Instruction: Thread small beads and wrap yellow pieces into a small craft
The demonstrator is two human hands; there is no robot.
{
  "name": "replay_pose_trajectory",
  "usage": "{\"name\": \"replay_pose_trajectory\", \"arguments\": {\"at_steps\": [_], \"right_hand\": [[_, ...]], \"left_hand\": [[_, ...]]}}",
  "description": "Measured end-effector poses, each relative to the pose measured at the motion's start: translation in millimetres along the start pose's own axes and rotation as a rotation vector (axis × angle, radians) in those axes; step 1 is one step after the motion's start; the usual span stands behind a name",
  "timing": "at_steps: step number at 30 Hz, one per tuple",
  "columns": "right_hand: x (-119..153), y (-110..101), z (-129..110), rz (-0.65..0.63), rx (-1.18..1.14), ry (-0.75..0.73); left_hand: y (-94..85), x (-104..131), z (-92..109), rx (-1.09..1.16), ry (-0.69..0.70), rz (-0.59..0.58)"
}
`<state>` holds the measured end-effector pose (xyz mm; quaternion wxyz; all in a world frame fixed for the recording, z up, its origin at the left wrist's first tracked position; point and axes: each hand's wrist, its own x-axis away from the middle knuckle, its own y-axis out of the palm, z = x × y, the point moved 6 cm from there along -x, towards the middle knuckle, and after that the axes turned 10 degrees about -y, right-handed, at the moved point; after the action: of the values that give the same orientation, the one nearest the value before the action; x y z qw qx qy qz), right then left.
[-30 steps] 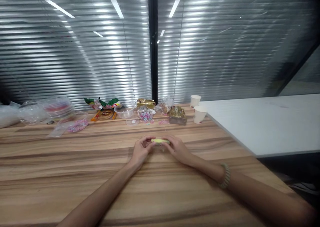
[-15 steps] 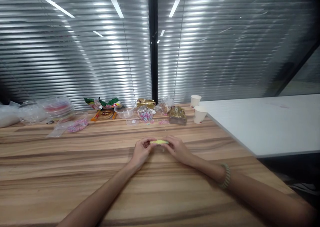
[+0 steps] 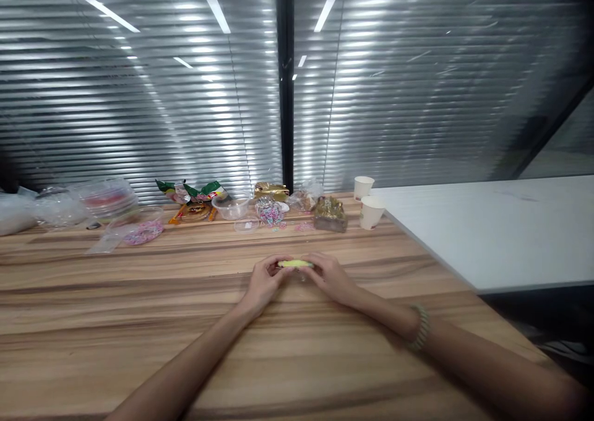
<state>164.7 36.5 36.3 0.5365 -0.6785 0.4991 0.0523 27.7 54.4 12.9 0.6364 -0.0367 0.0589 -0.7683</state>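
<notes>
Between my two hands is a small, flat yellow-green piece (image 3: 296, 263), too blurred to tell its kind. My left hand (image 3: 265, 280) pinches its left end between thumb and fingers. At the right end, the fingers and thumb of my right hand (image 3: 330, 277) close on it too. Something small and clear hangs just under the piece near my right thumb; I cannot make out what it is. Both hands are low over the wooden table (image 3: 297, 353), and a coiled greenish band (image 3: 420, 328) circles my right wrist.
Along the back stand paper cups (image 3: 371, 213), a gold bag (image 3: 330, 214), a clear bowl (image 3: 231, 208), a heap of pastel bits (image 3: 270, 212) and green packets (image 3: 204, 192). Clear bags and stacked plastic tubs (image 3: 104, 199) lie at left. A white table (image 3: 464, 235) adjoins on the right.
Almost nothing differs. My left thumb has shifted slightly right along the yellow-green piece; both hands keep their hold in the same place.
</notes>
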Motion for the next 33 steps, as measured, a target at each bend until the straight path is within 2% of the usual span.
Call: {"name": "replay_pose_trajectory", "arguments": {"at_steps": [6,22,27,33], "right_hand": [[0.2,-3.0,1.9,0.051,0.011,0.034],[0.3,-2.7,1.3,0.063,0.0,0.002],[0.8,-1.8,2.8,0.06,0.015,0.0],[0.5,-3.3,2.4,0.077,0.006,0.015]], "left_hand": [[-3.3,-2.0,-4.3,-0.003,-0.054,0.04],[-2.3,-1.9,-5.0,0.072,-0.092,0.03],[-4.9,-1.0,-3.1,0.045,-0.068,0.073],[-4.6,-2.8,-5.6,0.075,-0.055,0.06]]}}
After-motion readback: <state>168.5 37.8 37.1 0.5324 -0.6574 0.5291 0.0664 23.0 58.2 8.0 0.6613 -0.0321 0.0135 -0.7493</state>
